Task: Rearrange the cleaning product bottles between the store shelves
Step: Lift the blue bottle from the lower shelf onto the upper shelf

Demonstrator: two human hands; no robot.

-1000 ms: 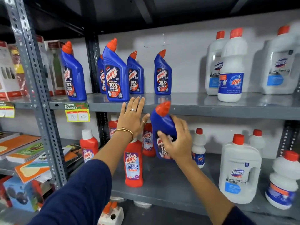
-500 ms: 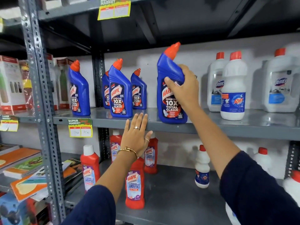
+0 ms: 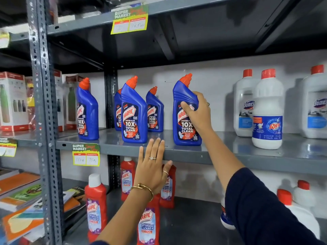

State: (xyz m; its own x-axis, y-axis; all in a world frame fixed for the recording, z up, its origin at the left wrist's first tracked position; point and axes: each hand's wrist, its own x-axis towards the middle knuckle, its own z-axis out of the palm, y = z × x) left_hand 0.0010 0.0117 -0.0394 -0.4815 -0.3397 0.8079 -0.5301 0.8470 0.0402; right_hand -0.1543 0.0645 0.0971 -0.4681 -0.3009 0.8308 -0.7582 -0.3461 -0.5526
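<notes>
My right hand [image 3: 198, 112] grips a blue Harpic bottle [image 3: 184, 121] with an orange cap; the bottle stands upright on the grey middle shelf [image 3: 221, 152]. My left hand [image 3: 152, 167] lies flat, fingers spread, against the front edge of that shelf and holds nothing. Several more blue Harpic bottles [image 3: 133, 112] stand to the left on the same shelf. On the shelf below stand red Harpic bathroom cleaner bottles [image 3: 95, 204], partly hidden by my left arm.
White Domex and Rin bottles [image 3: 268, 110] stand at the right of the middle shelf. More white bottles [image 3: 300, 197] sit lower right behind my sleeve. A perforated upright post [image 3: 42, 103] divides off boxes and books at left. Price tags [image 3: 85, 154] hang from shelf edges.
My right hand lifted the blue bottle from the lower shelf up onto the middle shelf and set it down upright. My left hand stayed at the shelf edge.
</notes>
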